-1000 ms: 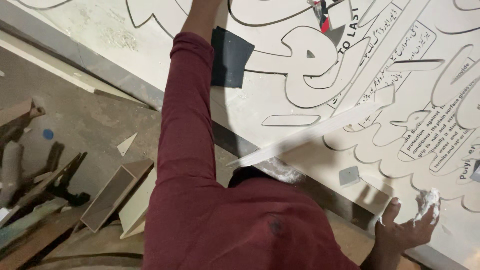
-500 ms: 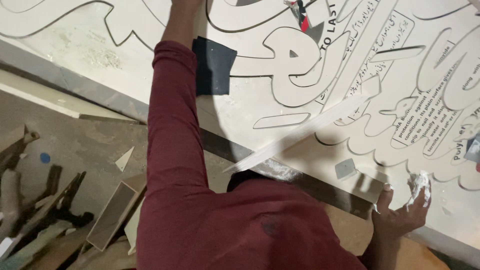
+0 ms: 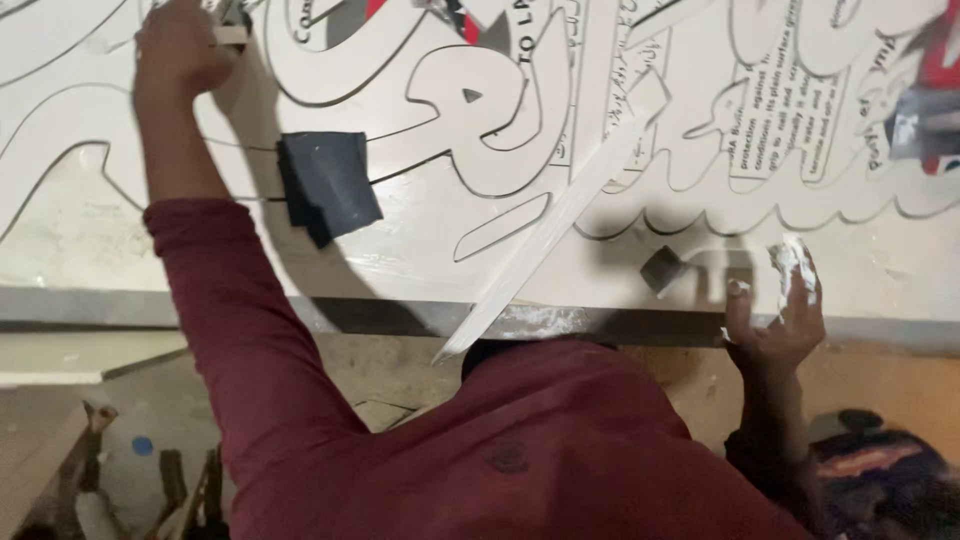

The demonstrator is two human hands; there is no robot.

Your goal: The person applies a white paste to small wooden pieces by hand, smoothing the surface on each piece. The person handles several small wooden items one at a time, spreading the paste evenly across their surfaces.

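Big white board [image 3: 150, 230] fills the upper half of the view, cut through w/ large curved letter shapes and covered in a printed protective film. Its near edge runs 9 to 3 o'clock, resting on a grey metal rail [image 3: 380, 315].

Left hand [image 3: 180, 50], at approx 11 o'clock, is closed around a small pale tool or strip end [image 3: 228, 33] pressed to the board — exactly what it is, can't tell. Right hand [image 3: 775, 315], at approx 4 o'clock, lies open on the board's near edge, fingers spread and smeared w/ white paste [image 3: 795, 262].

Handling, as a judgement: the board looks stiff, flat and heavy-ish, but the thin bridges between cut letters probably snap easily, so hold at the solid margin, not at the letter tips. Film surface likely slick.

The long white offcut strip [image 3: 560, 220] lies diagonal from 1 toward 6 o'clock, its pointed end overhanging the rail — light, thin, easily knocked off. Dark square pad [image 3: 328, 185] sits just right of the left forearm; small grey block [image 3: 662, 270] near the right hand.

Room: board surface betw. the hands is mostly open. Below the edge at 7–8 o'clock, scrap wood and clamps [image 3: 170, 480] crowd the floor; a dark bundle [image 3: 880, 470] sits at 5 o'clock.
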